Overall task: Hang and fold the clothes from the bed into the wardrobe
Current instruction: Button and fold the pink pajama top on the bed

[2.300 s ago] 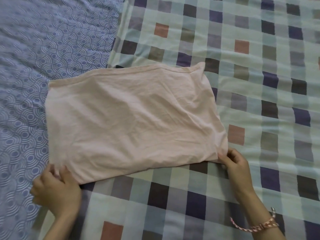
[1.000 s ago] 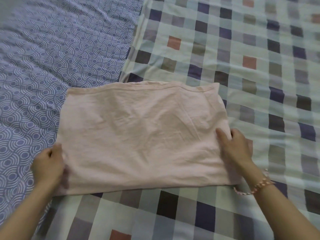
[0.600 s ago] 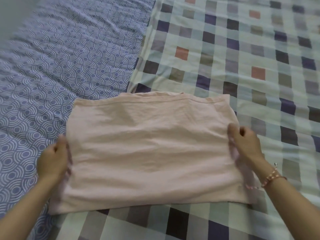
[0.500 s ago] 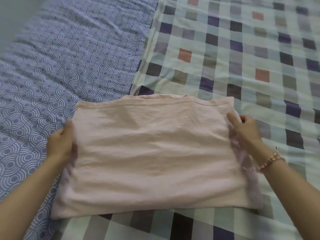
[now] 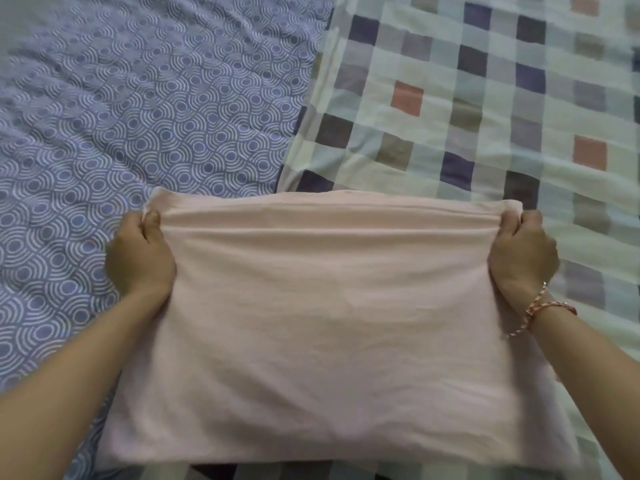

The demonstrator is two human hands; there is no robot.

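Note:
A pale pink folded garment [image 5: 329,323] lies spread on the bed in front of me, a wide rectangle. My left hand [image 5: 138,258] grips its far left corner with curled fingers. My right hand [image 5: 523,254], with a red-and-white string bracelet on the wrist, grips the far right corner. The far edge is pulled taut between both hands and bunched into a ridge. The near edge rests on the bed.
The bed carries a blue sheet with white circle pattern [image 5: 121,116] on the left and a checked pale green blanket [image 5: 485,98] on the right. The garment straddles the line where they meet. No wardrobe or other clothes are in view.
Both hands slid from the near corners along the garment's side edges to the far corners and now grip them, stretching the far edge. The view has moved closer to the garment.

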